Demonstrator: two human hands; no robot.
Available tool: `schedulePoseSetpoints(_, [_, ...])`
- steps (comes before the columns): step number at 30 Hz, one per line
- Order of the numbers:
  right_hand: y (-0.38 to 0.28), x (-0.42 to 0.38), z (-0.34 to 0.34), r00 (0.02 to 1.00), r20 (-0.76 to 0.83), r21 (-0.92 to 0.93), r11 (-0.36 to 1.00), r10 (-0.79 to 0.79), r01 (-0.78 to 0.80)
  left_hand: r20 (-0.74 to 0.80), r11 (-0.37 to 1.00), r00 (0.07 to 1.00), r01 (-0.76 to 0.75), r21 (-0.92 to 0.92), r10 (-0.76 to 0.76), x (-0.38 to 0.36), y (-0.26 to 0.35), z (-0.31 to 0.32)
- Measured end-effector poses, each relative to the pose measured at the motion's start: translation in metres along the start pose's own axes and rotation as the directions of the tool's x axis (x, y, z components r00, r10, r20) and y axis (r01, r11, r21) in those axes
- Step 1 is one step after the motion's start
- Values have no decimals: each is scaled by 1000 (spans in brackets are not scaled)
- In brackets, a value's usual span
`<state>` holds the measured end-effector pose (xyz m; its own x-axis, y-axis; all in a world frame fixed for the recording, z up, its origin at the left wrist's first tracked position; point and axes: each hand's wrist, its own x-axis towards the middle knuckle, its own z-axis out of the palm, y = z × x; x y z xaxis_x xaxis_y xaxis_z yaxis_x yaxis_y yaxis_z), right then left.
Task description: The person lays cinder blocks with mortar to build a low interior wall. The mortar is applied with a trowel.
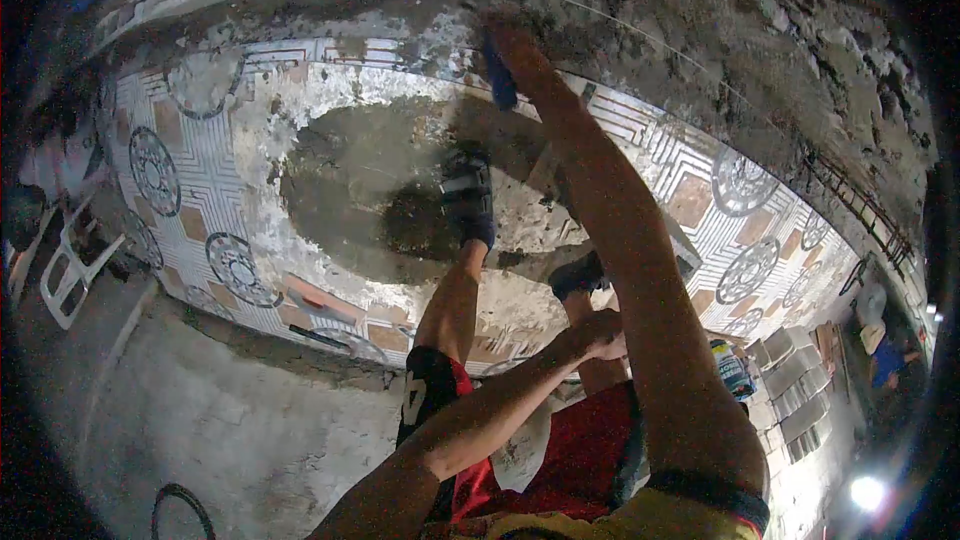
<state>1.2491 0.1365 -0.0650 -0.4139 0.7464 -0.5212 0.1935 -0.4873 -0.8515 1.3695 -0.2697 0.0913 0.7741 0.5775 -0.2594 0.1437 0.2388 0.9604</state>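
Note:
My right hand (520,52) is stretched far forward at the upper middle, its fingers wrapped round a blue tool (499,72) against the rough cement edge; the tool's far end is blurred. My left hand (603,334) rests near my right knee, its fingers mostly hidden. Between the patterned tiles lies a patch of wet grey mortar (350,180). One shoe (467,190) stands at the mortar's edge, and the other shoe (579,274) is to its right.
Patterned tiles (235,265) surround the mortar. A trowel-like tool (322,302) lies on them at lower left. A white plastic chair (75,275) is at far left. Stacked blocks (790,390) and a container (731,370) stand at right; another person (886,360) is beyond. A string crosses above.

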Motion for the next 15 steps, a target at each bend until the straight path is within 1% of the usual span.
schedulePoseSetpoints(1, [-11,4,-5,1000,-13,10,1000,13,-12,0,999,999,36,-22,-36,1,10,-15])
schedulePoseSetpoints(2, [-21,14,-14,976,215,355,930,18,-95,5,997,998,64,-34,-63,1,16,-26])
schedulePoseSetpoints(4, [-12,14,-28,916,395,640,737,-70,-219,41,997,996,78,-22,-77,1,26,-40])
schedulePoseSetpoints(5, [-2,6,-26,968,248,615,779,-40,-125,61,997,995,78,-8,-78,0,30,-48])
schedulePoseSetpoints(6, [12,2,-23,995,101,566,823,-20,-41,82,997,994,70,7,-71,1,34,-54])
schedulePoseSetpoints(7, [27,-5,-20,999,-42,499,866,-5,25,95,998,993,66,14,-67,2,37,-60])
schedulePoseSetpoints(8, [40,-14,-19,982,-187,415,906,1,78,107,998,992,61,15,-62,3,39,-60])
schedulePoseSetpoints(10, [28,-33,-25,943,-333,305,943,-24,132,129,999,991,43,23,-45,7,41,-57])
schedulePoseSetpoints(11, [22,-49,-23,944,-302,466,885,132,25,136,999,990,37,26,-40,6,41,-53])
schedulePoseSetpoints(12, [11,-57,-25,930,-244,609,789,276,-74,140,999,990,22,29,-26,8,37,-46])
schedulePoseSetpoints(13, [0,-55,-31,930,-249,604,794,271,-70,143,999,990,2,32,-6,10,35,-38])
schedulePoseSetpoints(15, [-7,-55,-30,927,-248,478,868,280,-134,149,999,989,-18,31,13,9,28,-23])
